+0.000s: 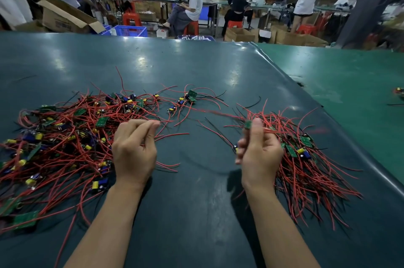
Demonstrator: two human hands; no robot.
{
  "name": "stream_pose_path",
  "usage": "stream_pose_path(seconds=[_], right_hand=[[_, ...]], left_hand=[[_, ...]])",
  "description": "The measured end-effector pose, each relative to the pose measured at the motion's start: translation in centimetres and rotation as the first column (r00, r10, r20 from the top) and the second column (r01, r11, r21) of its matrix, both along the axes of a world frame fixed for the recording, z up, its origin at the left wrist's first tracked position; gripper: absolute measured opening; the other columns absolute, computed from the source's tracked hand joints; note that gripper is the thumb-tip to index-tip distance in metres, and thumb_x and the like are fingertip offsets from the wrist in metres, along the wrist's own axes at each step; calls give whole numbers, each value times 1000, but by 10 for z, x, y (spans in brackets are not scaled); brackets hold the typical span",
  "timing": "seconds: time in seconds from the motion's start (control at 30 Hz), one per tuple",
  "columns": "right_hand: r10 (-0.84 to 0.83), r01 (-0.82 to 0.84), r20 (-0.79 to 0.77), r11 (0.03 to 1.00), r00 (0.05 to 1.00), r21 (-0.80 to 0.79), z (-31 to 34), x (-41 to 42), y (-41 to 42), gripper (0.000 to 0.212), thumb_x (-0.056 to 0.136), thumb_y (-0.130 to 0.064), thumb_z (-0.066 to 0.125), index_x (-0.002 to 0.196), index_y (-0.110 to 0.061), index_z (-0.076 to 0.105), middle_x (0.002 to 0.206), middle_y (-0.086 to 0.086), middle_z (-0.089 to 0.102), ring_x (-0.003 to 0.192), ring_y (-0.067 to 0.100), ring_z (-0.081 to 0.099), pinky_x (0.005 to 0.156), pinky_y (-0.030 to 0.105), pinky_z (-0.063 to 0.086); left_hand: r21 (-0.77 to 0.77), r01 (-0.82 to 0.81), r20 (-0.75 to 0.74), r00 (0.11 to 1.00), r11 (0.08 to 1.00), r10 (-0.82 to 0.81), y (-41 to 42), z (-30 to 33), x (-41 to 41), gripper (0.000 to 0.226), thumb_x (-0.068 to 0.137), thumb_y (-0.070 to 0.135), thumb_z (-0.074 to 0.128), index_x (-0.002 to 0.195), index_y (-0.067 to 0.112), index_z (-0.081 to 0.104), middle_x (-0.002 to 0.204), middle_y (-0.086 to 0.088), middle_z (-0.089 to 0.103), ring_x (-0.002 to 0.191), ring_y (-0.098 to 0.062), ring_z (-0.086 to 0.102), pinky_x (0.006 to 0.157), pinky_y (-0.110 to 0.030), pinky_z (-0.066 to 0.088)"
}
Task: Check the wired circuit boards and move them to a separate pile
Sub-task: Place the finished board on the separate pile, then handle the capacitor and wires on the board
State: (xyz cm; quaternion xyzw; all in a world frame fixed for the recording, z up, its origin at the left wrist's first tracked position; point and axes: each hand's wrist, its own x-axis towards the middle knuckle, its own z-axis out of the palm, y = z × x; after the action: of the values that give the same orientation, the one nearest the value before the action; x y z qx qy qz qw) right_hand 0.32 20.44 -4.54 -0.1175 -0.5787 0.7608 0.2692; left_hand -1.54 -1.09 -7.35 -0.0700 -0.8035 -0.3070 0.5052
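Note:
A big tangled heap of small green circuit boards with red and black wires (65, 136) covers the table's left side. A second, tidier pile of wired boards (306, 158) lies on the right. My right hand (260, 152) holds one small green board (248, 124) pinched under the thumb, just left of that pile, its blurred red wires stretching left. My left hand (134, 149) hovers at the big heap's right edge with fingertips drawn together, seemingly pinching a thin red wire. Two loose boards (185, 98) lie behind, between the piles.
The dark green table mat (196, 66) ends at a raised seam on the right, beside a lighter green surface (349, 75). Another wired board (400, 92) sits at the far right edge. Beyond the table are seated people, cardboard boxes and blue crates.

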Motion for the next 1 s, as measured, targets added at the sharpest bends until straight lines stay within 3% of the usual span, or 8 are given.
stream_pose_path(seconds=[0.17, 0.3, 0.5, 0.6, 0.67, 0.73, 0.83, 1.0], right_hand=[[-154, 134, -8, 884, 988, -449, 5, -5, 9, 29, 96, -34, 59, 85, -7, 59, 83, 11, 72, 51, 14, 66, 40, 19, 47], [-50, 48, 11, 854, 999, -517, 4, -6, 9, 20, 99, -23, 58, 95, -4, 61, 99, 14, 73, 65, 17, 73, 48, 18, 52], [261, -253, 119, 964, 958, -78, -6, -5, -12, 22, 99, -18, 56, 84, -4, 64, 60, 5, 67, 42, 13, 57, 37, 22, 46], [389, -452, 259, 852, 884, 264, -18, -1, -25, 19, 96, -20, 62, 79, -12, 66, 63, 5, 69, 46, 17, 60, 41, 26, 49], [335, -467, 340, 748, 879, 471, -25, -2, -27, 16, 93, -21, 65, 78, -19, 68, 71, 3, 72, 62, 20, 68, 58, 36, 58], [265, -416, 349, 765, 899, 491, -27, -9, -20, 10, 92, -20, 66, 83, -21, 70, 78, 2, 73, 76, 20, 71, 75, 38, 60], [111, -308, 341, 735, 934, 604, -24, -20, 1, 18, 92, -23, 65, 106, -14, 73, 92, -3, 72, 86, 8, 67, 77, 13, 48], [68, -296, 379, 754, 923, 587, -24, -22, 14, 28, 94, -24, 62, 116, -10, 70, 109, 2, 71, 102, 15, 65, 94, 30, 49]], left_hand=[[-56, -12, 13, 1000, 998, 12, 8, -2, -1, 18, 94, 15, 63, 89, 2, 74, 80, -9, 65, 74, -30, 55, 69, -42, 46], [-74, -36, 28, 999, 997, 38, 11, 2, 3, 20, 93, 19, 63, 85, 5, 74, 78, -6, 65, 72, -29, 55, 68, -43, 45], [-255, -19, 430, 893, 967, 131, 14, 30, 4, 20, 92, 30, 64, 90, 15, 77, 90, -5, 70, 89, -32, 60, 77, -40, 48], [-261, -184, 472, 832, 948, 292, -8, 51, 1, 19, 92, 33, 63, 96, 21, 77, 97, -6, 71, 91, -32, 63, 72, -36, 47], [-316, -297, 482, 768, 901, 423, -29, 61, 1, 15, 91, 32, 64, 96, 24, 76, 97, -7, 71, 90, -34, 65, 68, -36, 45], [-398, -328, 559, 654, 857, 510, -48, 64, 2, 15, 90, 32, 64, 97, 24, 76, 99, -8, 70, 94, -34, 65, 71, -37, 49], [-443, -299, 636, 560, 846, 531, -68, 58, 8, 20, 89, 33, 65, 103, 21, 72, 106, -9, 67, 99, -35, 63, 76, -41, 52], [-427, -243, 700, 522, 871, 488, -71, 45, 19, 19, 90, 36, 64, 101, 25, 75, 102, -6, 68, 98, -32, 62, 72, -39, 50]])
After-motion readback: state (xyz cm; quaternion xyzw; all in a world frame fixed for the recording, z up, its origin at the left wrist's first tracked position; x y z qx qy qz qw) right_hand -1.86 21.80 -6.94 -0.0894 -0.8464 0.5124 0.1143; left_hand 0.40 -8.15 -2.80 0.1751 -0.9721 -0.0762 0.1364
